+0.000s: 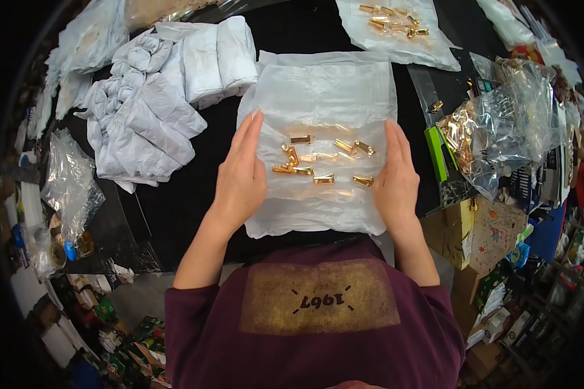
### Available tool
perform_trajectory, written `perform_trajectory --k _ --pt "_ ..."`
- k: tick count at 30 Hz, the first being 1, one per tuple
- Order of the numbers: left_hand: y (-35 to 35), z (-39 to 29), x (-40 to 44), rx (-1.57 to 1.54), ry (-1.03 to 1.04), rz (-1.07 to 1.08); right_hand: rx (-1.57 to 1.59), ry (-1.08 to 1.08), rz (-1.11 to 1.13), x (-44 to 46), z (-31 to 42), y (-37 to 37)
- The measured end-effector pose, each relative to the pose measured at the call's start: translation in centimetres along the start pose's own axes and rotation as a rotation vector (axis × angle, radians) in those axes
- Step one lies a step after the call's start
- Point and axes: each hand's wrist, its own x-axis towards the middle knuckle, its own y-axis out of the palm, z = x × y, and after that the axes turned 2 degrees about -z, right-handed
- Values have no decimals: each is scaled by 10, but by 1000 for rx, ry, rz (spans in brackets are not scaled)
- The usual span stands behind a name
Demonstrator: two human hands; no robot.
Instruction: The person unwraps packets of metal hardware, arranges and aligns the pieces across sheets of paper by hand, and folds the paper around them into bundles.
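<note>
A white, translucent wrapping sheet [324, 81] lies on the black tabletop in front of me. Several small gold-coloured metal fittings [324, 179] are scattered across its middle, some of them seemingly under a see-through layer. My left hand [241, 178] rests along the sheet's left edge, its fingers stretched out and pointing away from me. Along the right edge is my right hand [397, 181], also with straight fingers, its thumb side close to one gold fitting. Neither hand holds anything that I can see.
Wrapped white bundles [146, 123] are piled at the left. Another sheet with gold fittings [405, 42] lies at the back right. A clear bag of gold pieces [519, 117] and a bright green stapler-like object [440, 154] sit at the right. Crumpled clear plastic [71, 188] lies far left.
</note>
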Motion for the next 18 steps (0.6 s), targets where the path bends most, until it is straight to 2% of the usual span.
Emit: perform_trajectory --k 6,11,13,17,18 --pt "-22 -10 41 44 93 -4 6 -117 -66 39 3 -23" --pt "-13 8 90 216 214 -80 0 -110 -113 87 1 -16" --pt "-6 19 97 269 247 -101 -59 -57 -55 95 -9 6" --pt "-7 23 94 255 213 -72 -87 -47 -23 91 -19 7" --pt "-18 8 93 181 115 -65 -86 -50 -16 91 -21 7"
